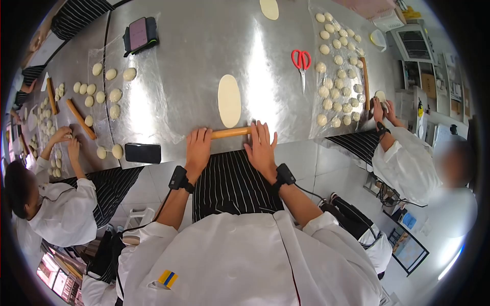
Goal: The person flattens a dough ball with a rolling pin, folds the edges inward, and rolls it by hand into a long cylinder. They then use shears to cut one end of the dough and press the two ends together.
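Note:
A wooden rolling pin [230, 133] lies crosswise at the near edge of the steel table. My left hand [198, 149] is closed over its left end, fingers pointing forward. Over the right end lies my right hand [262, 148], its fingers bent across the pin and the thumb held apart. Just beyond the pin, close to or touching it, is a flat oval sheet of dough [229, 102]. What the pin's ends look like under my fingers is hidden.
Red-handled scissors [302, 64] and rows of dough balls [338, 84] are at right. Several more balls [115, 95], a black phone [143, 153] and another phone in a case [139, 35] sit left. Co-workers' hands [383, 109] work on both sides. Another dough oval [269, 9] lies farther back.

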`<action>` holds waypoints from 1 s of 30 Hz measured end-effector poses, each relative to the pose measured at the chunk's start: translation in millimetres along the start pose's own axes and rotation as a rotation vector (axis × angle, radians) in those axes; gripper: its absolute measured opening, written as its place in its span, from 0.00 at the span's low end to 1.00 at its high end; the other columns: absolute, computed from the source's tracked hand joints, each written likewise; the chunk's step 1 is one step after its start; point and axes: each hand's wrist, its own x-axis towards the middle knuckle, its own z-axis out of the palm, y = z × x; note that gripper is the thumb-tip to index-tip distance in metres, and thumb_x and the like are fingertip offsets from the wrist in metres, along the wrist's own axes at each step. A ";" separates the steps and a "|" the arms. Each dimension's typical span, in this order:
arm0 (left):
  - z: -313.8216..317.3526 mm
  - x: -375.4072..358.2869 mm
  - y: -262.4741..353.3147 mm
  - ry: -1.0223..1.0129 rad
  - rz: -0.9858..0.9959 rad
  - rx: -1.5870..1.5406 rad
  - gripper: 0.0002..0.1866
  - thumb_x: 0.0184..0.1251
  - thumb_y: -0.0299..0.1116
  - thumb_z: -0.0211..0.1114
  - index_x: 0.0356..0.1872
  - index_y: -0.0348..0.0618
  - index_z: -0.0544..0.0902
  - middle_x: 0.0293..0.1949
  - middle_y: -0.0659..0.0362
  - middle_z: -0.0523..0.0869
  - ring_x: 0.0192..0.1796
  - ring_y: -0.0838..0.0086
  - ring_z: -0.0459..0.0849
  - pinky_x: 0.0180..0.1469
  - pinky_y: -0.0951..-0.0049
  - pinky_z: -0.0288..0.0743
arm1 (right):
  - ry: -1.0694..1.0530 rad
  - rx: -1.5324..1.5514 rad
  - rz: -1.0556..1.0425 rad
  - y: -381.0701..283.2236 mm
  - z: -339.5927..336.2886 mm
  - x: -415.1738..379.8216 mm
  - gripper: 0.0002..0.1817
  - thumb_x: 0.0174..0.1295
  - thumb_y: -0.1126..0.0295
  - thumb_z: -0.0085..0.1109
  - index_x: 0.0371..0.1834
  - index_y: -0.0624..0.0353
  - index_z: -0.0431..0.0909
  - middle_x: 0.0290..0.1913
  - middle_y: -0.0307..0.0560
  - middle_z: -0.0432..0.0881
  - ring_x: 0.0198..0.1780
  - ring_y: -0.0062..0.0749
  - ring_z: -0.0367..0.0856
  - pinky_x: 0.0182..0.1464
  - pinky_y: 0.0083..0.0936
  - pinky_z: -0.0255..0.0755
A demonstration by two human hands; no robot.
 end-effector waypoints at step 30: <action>-15.6 222.2 -43.3 0.115 -0.236 0.196 0.30 0.87 0.46 0.48 0.84 0.51 0.70 0.90 0.55 0.59 0.91 0.40 0.46 0.83 0.19 0.31 | 0.210 -0.110 -0.084 10.6 -31.9 288.8 0.39 0.79 0.48 0.55 0.89 0.52 0.63 0.90 0.67 0.53 0.91 0.71 0.44 0.81 0.86 0.39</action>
